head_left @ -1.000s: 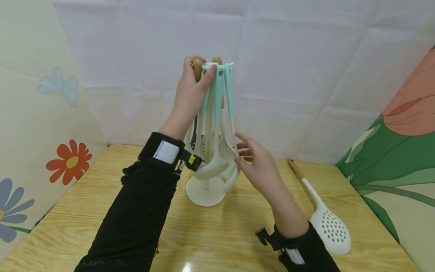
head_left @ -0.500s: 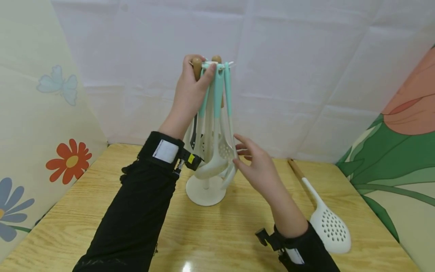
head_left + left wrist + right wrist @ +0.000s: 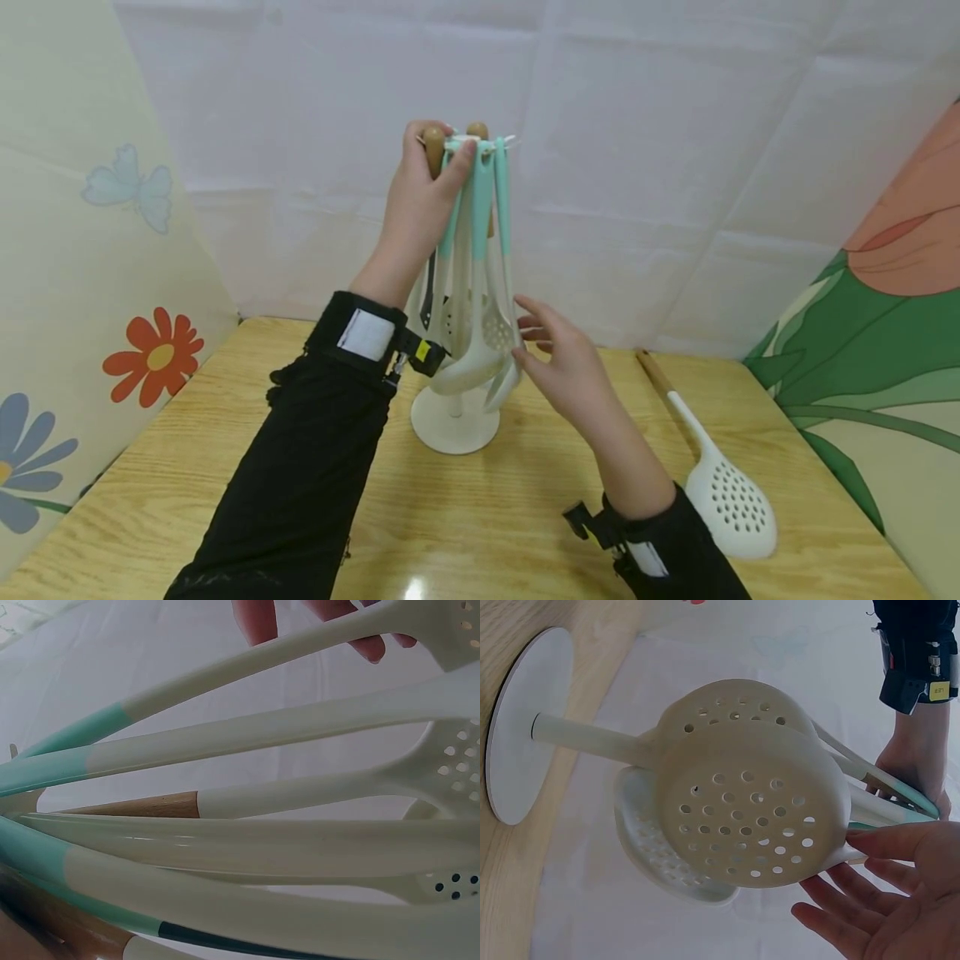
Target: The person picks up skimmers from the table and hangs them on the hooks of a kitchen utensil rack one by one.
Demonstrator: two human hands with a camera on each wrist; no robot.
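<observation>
You worked at a light wooden table [image 3: 225, 467]. A white sheet [image 3: 637, 150] hung behind it. Flower-printed panels [image 3: 90, 250] flanked both sides.

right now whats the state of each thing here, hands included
left hand: raised, gripping the rack top
right hand: open, fingers spread beside the hanging heads
utensil rack: upright on the table
hanging utensils: suspended, heads down
loose skimmer: lying flat on the table, untouched

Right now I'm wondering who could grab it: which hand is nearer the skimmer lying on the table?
Right. The right hand hovers by the hanging utensils, just left of the skimmer; the left hand grips the rack top, farther away.
</observation>
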